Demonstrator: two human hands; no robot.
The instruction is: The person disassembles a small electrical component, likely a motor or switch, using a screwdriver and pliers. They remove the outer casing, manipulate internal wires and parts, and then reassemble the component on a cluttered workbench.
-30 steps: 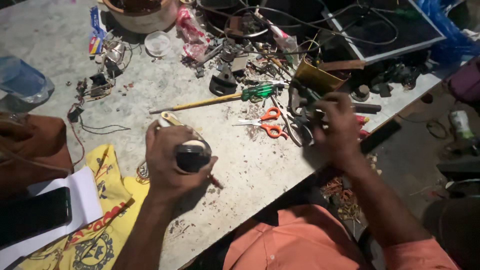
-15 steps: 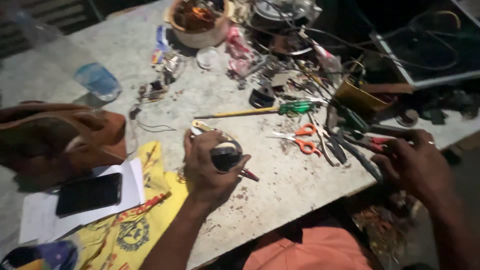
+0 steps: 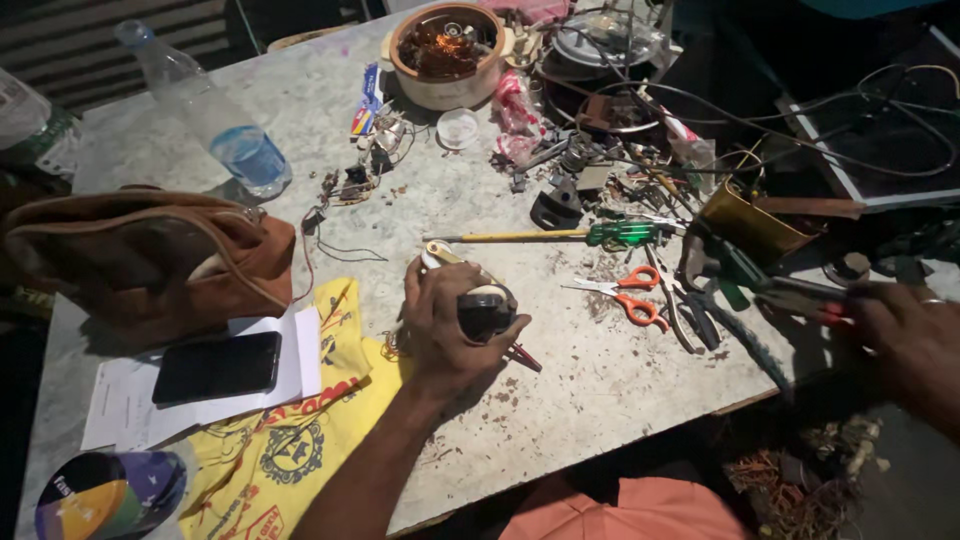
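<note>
My left hand point(image 3: 445, 325) is closed around a small dark round part point(image 3: 487, 310) with a pale rim, pressed against the grey tabletop point(image 3: 600, 400). A thin red-tipped piece sticks out from under it. My right hand point(image 3: 910, 345) is at the table's right edge and grips the red and dark handles of a pair of pliers point(image 3: 790, 292), whose jaws point left. The hand is blurred. Orange-handled scissors point(image 3: 630, 290) lie between the two hands. A screwdriver point(image 3: 600, 234) with a green handle lies just beyond them.
A brown bag point(image 3: 150, 255), a black phone point(image 3: 217, 367) on white paper and a yellow printed cloth point(image 3: 300, 440) lie at the left. A plastic bottle point(image 3: 215, 120) lies far left. A bowl of copper wire point(image 3: 450, 50), a brass tin point(image 3: 750, 225), cables and small parts crowd the back right.
My right hand has moved right from the tool pile to the table edge, with the pliers in it. My left hand still holds the dark part in the same spot. The view has swung left.
</note>
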